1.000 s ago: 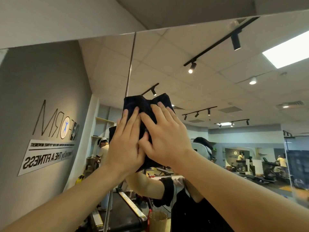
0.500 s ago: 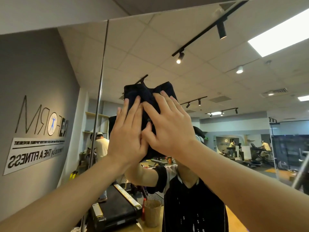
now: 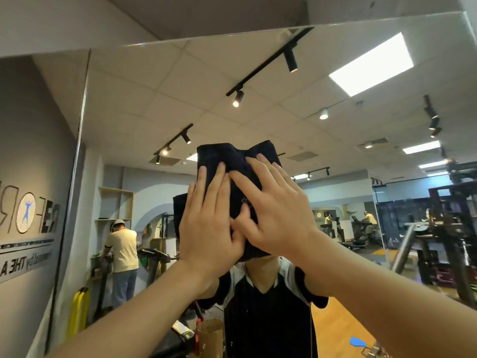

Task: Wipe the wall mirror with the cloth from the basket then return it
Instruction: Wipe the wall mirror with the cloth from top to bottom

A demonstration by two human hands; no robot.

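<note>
A dark navy cloth (image 3: 232,161) is pressed flat against the wall mirror (image 3: 322,140) at head height. My left hand (image 3: 209,223) lies flat on the cloth's lower left part, fingers pointing up. My right hand (image 3: 276,210) lies flat beside it on the right part, thumb overlapping the left hand. Both palms pin the cloth to the glass. Most of the cloth is hidden under my hands. No basket shows directly; a brown woven basket (image 3: 210,337) appears low in the reflection.
The mirror's top edge (image 3: 206,38) runs under a white wall. A vertical seam (image 3: 74,161) splits the glass at the left. The reflection shows a gym: treadmills, a person in a pale shirt (image 3: 121,244), a weight rack (image 3: 444,239) at right.
Both hands and the cloth have slid rightward along the glass, away from the seam, and a little lower against the mirror's top edge. My view has shifted with them.
</note>
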